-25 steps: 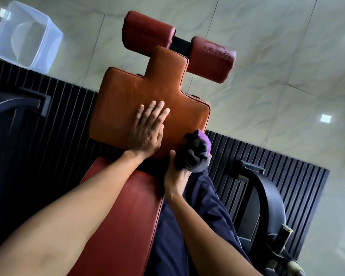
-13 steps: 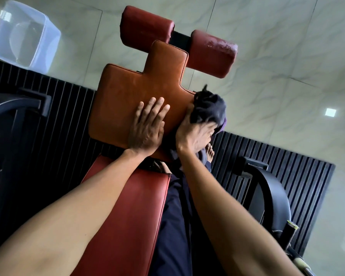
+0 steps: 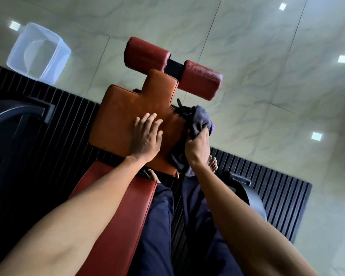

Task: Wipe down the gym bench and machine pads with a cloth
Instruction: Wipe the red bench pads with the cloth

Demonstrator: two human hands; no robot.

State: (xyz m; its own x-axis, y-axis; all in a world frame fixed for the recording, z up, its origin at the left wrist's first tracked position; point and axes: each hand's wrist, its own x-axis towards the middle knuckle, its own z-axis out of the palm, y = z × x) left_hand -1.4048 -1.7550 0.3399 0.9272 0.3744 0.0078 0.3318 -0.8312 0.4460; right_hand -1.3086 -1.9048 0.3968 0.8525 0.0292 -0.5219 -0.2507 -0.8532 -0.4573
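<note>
A single head-worn camera is looking forward and down along both forearms [image 3: 78, 216], sitting close over the orange pad [image 3: 127, 114] and leaning sideways, so the tiled floor [image 3: 267, 76] is slanting across the frame's top.

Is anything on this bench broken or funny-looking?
Yes. The right-hand red roller pad looks worn: its cover is scuffed and flaking in pale patches. The left-hand roller pad looks smooth.

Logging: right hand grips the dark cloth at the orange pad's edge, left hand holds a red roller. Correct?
In the head view the left hand lies flat on the orange pad, not on a red roller; right hand and cloth as stated.
</note>
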